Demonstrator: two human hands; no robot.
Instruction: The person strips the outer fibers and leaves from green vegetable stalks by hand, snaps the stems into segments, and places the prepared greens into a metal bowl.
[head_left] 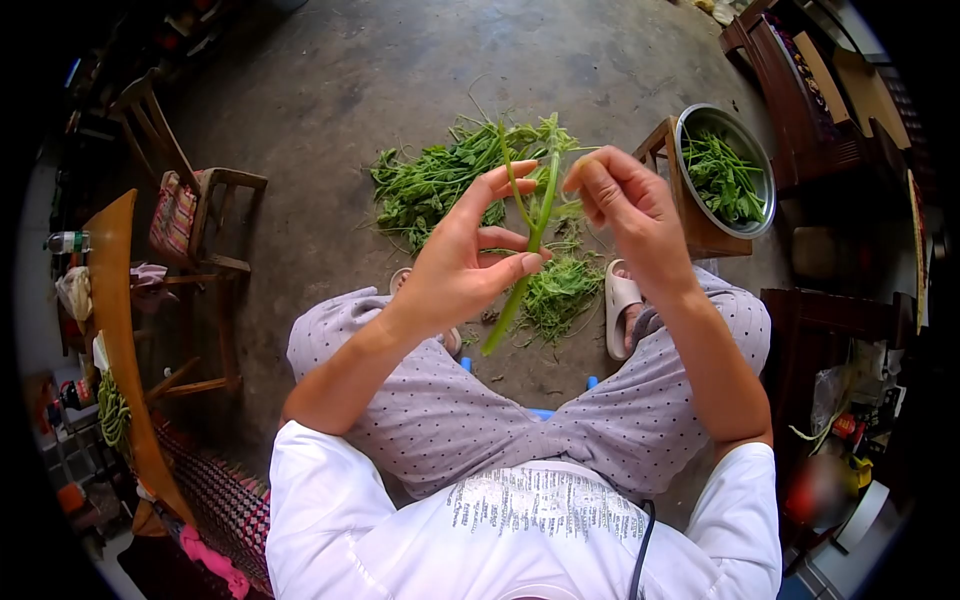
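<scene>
In the head view, the left hand (455, 262) grips a forked green stem (541, 217) above the floor (340, 125), its long axis running from the bare lower end, toward the wearer and slightly left, to leafy tips pointing away, the right hand (632, 203) pinched closed beside them (around what, I cannot tell).

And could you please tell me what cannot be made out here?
In the head view:
Whether the right hand grips anything: its curl hides it.
Bottom of the basin: covered by greens.
Blue object below: mostly hidden by trousers.
Shirt print: too small to read.
</scene>
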